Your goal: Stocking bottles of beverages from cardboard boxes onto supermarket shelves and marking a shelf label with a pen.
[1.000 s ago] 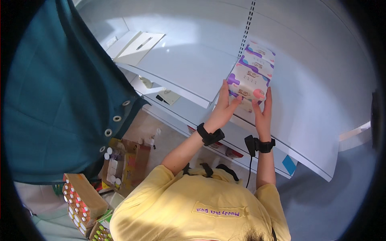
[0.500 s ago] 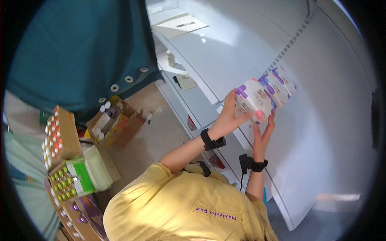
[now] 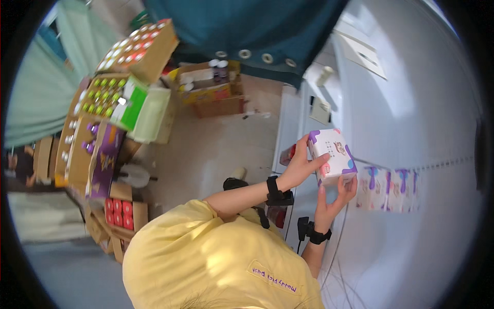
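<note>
A white block-shaped package (image 3: 333, 154), like a soft pack of tissues with purple, pink and blue patches, is held up between both my hands. My left hand (image 3: 301, 167) grips its left side, with the thumb laid over the front face. From below, my right hand (image 3: 335, 202) supports the lower right corner, its fingers bent around the edge. Just to the right, several similar white-and-purple packages (image 3: 388, 190) stand in a row on the white surface (image 3: 411, 123), apart from the one I hold. Black straps with small devices are on both wrists.
Cartons of red-capped bottles (image 3: 146, 44), green-capped bottles (image 3: 105, 97) and purple-capped bottles (image 3: 91, 138) stand at left. An open carton (image 3: 218, 105) sits on the floor below a teal curtain (image 3: 247, 26). At the far left is another person (image 3: 23, 162). A small white bottle (image 3: 324, 76) stands on a shelf.
The held package has come away from the row and is drawn back toward me, still in both hands. My view has swung left, bringing more cartons into sight.
</note>
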Motion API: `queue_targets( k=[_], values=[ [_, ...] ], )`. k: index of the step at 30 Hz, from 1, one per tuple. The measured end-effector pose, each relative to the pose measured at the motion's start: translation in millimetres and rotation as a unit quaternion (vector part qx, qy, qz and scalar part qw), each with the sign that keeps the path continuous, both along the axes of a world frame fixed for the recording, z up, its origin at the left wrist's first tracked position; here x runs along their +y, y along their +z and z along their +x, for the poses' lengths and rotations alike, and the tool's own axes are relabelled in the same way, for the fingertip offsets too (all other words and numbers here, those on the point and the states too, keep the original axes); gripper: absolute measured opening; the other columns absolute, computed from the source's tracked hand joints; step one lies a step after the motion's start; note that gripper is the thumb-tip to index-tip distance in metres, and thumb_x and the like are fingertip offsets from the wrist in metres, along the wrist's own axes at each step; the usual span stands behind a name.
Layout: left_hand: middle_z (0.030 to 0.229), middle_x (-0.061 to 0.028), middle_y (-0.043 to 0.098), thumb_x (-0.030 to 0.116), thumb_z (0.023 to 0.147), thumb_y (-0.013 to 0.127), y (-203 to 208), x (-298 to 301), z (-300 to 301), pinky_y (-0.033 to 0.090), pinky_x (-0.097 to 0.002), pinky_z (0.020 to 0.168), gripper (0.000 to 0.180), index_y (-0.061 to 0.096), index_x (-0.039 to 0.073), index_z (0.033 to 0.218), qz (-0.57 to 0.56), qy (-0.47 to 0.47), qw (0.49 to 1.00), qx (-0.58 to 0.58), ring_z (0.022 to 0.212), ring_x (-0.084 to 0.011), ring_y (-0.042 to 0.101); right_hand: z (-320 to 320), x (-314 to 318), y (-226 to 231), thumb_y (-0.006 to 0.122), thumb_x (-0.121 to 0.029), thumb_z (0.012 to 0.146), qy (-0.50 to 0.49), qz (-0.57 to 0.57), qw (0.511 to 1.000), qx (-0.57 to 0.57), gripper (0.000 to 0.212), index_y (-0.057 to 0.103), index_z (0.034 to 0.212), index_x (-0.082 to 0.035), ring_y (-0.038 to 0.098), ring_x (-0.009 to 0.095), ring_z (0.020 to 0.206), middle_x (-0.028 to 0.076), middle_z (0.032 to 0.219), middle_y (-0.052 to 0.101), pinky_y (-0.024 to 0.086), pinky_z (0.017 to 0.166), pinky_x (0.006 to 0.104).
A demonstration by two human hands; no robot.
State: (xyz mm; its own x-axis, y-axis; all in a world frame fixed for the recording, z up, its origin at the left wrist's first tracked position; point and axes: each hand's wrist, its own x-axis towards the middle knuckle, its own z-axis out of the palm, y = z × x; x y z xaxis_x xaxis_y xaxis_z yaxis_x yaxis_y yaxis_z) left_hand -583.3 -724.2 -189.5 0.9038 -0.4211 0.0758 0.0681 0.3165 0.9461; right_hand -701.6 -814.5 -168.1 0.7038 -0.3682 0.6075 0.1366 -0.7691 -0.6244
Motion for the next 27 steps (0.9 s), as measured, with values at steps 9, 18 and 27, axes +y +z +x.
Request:
queue_targets(
  k=[9, 18, 27],
  values=[
    [0.120, -0.0246, 0.046, 0.039, 0.090, 0.046, -86, 103, 40, 0.030, -0.0381, 0.099, 0.057, 0.036, -0.006, 0.124, 0.059, 0.069, 0.990, 0.112, 0.117, -0.0343, 0.040, 82, 76, -45, 0.068, -0.008, 0.078, 0.189, 0.322, 0.916, 0.145, 0.065, 0.035, 0.134, -0.001, 0.033, 0.024, 0.126, 0.015, 0.137, 0.028, 0.030, 0.103, 0.0354],
    [0.123, -0.0246, 0.043, 0.049, 0.093, 0.032, -149, 199, 94, 0.028, -0.0367, 0.101, 0.064, 0.034, -0.006, 0.126, 0.186, 0.126, 0.951, 0.215, 0.120, -0.0330, 0.039, 173, 143, -118, 0.068, -0.011, 0.081, 0.268, 0.435, 0.803, 0.306, 0.049, 0.045, 0.122, 0.003, 0.054, 0.016, 0.102, 0.009, 0.113, 0.056, 0.042, 0.089, 0.0283],
    [0.127, -0.0214, 0.038, 0.057, 0.093, 0.018, -193, 294, 176, 0.025, -0.0358, 0.103, 0.072, 0.035, -0.003, 0.127, 0.125, 0.086, 0.969, 0.194, 0.123, -0.0296, 0.035, 276, 229, -145, 0.062, -0.009, 0.084, 0.283, 0.441, 0.778, 0.346, 0.038, 0.048, 0.118, 0.002, 0.055, 0.014, 0.099, 0.007, 0.110, 0.058, 0.042, 0.087, 0.0266]
  ],
)
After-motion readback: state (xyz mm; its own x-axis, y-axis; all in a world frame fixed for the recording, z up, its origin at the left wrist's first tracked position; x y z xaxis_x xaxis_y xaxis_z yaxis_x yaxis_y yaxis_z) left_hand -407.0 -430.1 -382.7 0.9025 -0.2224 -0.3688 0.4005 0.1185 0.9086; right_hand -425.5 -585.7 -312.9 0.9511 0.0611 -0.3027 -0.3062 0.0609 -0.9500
